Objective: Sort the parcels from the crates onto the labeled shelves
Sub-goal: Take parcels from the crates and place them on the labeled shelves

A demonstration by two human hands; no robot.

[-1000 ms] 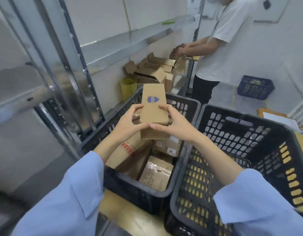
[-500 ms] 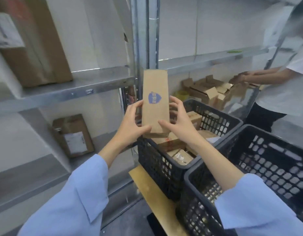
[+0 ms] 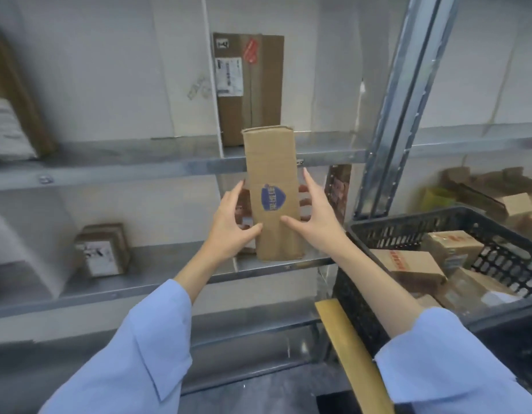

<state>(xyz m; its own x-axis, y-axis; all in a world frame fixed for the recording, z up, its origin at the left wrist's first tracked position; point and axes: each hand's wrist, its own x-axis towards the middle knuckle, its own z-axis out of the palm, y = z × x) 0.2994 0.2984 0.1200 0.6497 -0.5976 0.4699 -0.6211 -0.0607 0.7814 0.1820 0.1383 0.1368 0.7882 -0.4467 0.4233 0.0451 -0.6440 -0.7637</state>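
Observation:
A tall, narrow cardboard parcel (image 3: 272, 174) with a blue shield logo stands upright between my hands, in front of the metal shelving. My left hand (image 3: 231, 222) grips its left side and my right hand (image 3: 314, 213) grips its right side. The parcel's bottom edge is level with the lower shelf (image 3: 175, 264); whether it rests on the shelf I cannot tell. A black crate (image 3: 408, 228) at the right holds several cardboard parcels, among them one with red print (image 3: 408, 264).
On the upper shelf (image 3: 169, 165) a brown box with a white label (image 3: 249, 85) stands against the wall. A small labelled parcel (image 3: 101, 249) sits on the lower shelf at the left. A metal upright (image 3: 393, 115) rises at the right. Flattened cartons (image 3: 483, 189) lie behind the crate.
My view has swung left from the crates to the shelving. Both hands have carried the logo parcel away from the crate and up in front of the shelves.

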